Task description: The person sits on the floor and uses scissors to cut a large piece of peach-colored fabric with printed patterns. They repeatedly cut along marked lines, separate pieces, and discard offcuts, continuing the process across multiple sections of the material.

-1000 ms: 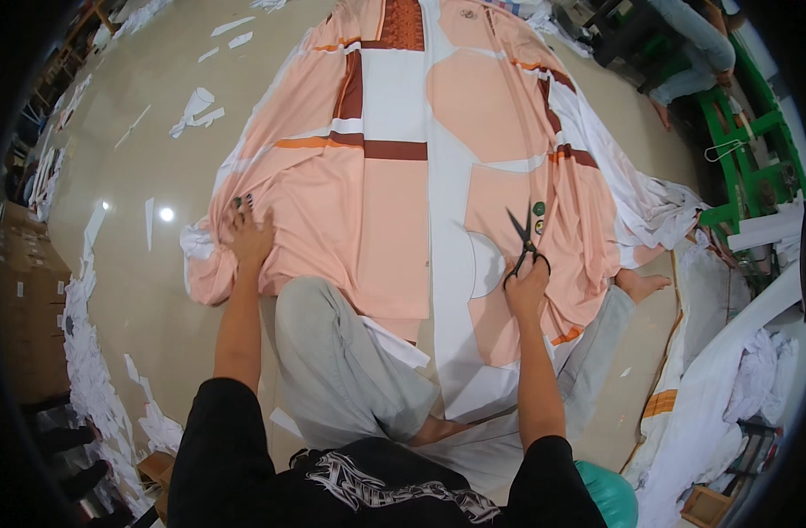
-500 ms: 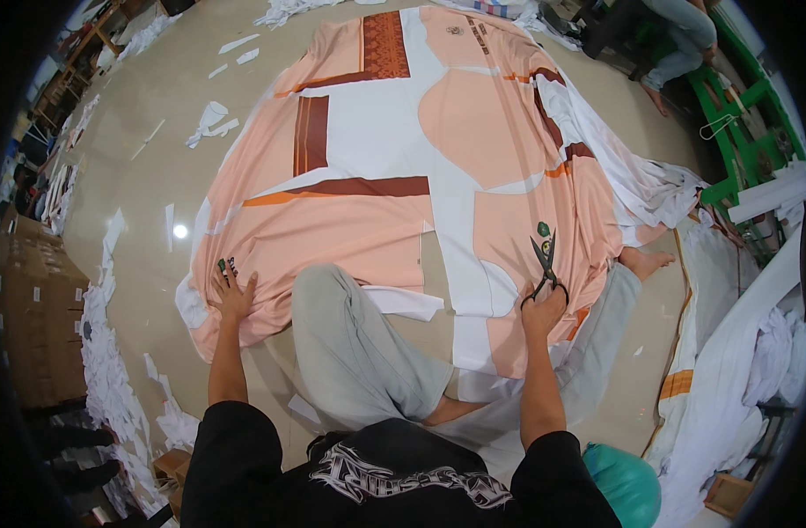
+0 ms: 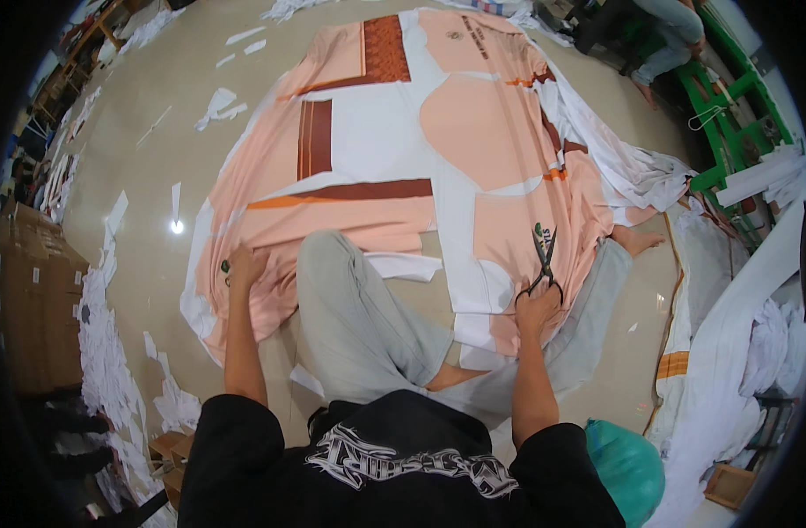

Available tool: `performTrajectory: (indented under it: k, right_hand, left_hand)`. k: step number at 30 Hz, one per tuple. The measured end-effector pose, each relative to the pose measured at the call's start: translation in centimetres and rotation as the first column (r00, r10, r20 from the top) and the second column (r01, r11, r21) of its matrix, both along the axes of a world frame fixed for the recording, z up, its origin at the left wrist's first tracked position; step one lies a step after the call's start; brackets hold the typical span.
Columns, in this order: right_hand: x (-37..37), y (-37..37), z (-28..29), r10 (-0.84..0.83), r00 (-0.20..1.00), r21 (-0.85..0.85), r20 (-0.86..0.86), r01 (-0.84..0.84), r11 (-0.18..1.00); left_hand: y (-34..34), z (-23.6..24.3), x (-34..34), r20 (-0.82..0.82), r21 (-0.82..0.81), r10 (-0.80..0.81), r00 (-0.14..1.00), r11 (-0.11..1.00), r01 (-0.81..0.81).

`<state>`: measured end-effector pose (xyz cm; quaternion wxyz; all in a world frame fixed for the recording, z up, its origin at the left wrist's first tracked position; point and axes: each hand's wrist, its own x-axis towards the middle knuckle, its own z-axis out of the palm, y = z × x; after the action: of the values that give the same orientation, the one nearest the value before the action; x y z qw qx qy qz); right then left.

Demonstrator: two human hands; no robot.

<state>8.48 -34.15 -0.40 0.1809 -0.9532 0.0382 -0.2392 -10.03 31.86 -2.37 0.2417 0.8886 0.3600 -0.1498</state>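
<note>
A large printed fabric (image 3: 473, 132), peach and white with brown and orange bands, lies spread on the floor before me. My left hand (image 3: 246, 262) is closed on a bunched part of the fabric at its near left, beside a small green printed mark. Black-handled scissors (image 3: 546, 255) are in my right hand (image 3: 538, 310), their blades parted and pointing away from me over the near right of the fabric. Fingers of the right hand go through or around the handles; which, I cannot tell.
My bent knee (image 3: 333, 264) rises at the fabric's near edge. White scraps (image 3: 218, 107) lie on the floor at left, near cardboard boxes (image 3: 38, 299). A green metal frame (image 3: 737, 123) and another person's leg (image 3: 671, 48) are at far right; white cloth (image 3: 720, 326) lies at right.
My left hand has gone from lying flat on the fabric to gripping it, shifting slightly right and gathering folds. The right hand with the scissors has moved slightly nearer me.
</note>
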Motion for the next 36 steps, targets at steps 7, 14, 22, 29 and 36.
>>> performTrajectory:
  k: [7, 14, 22, 29, 36]
  right_hand:
    - [-3.2, 8.3, 4.9, 0.705, 0.512, 0.87, -0.49, 0.342, 0.357]
    - [-6.2, 11.4, 4.3, 0.767, 0.134, 0.75, -0.627, 0.369, 0.549]
    - [-2.8, 15.3, 2.7, 0.744, 0.21, 0.758, -0.634, 0.358, 0.545]
    - [-0.1, 16.8, 1.9, 0.741, 0.21, 0.761, -0.638, 0.322, 0.564]
    - [1.0, 17.3, 2.3, 0.722, 0.213, 0.741, -0.658, 0.354, 0.571]
  left_hand:
    - [-18.9, 5.2, 16.5, 0.6, 0.112, -0.402, 0.692, 0.898, 0.425]
    - [-27.0, 3.1, 19.3, 0.166, 0.277, -0.736, 0.656, 0.673, 0.686]
    - [-27.0, 1.1, 19.7, 0.172, 0.213, -0.778, 0.604, 0.628, 0.748]
    - [-27.2, 1.6, 19.6, 0.215, 0.149, -0.737, 0.641, 0.674, 0.724]
    - [-27.0, 1.7, 19.4, 0.273, 0.136, -0.701, 0.659, 0.706, 0.695]
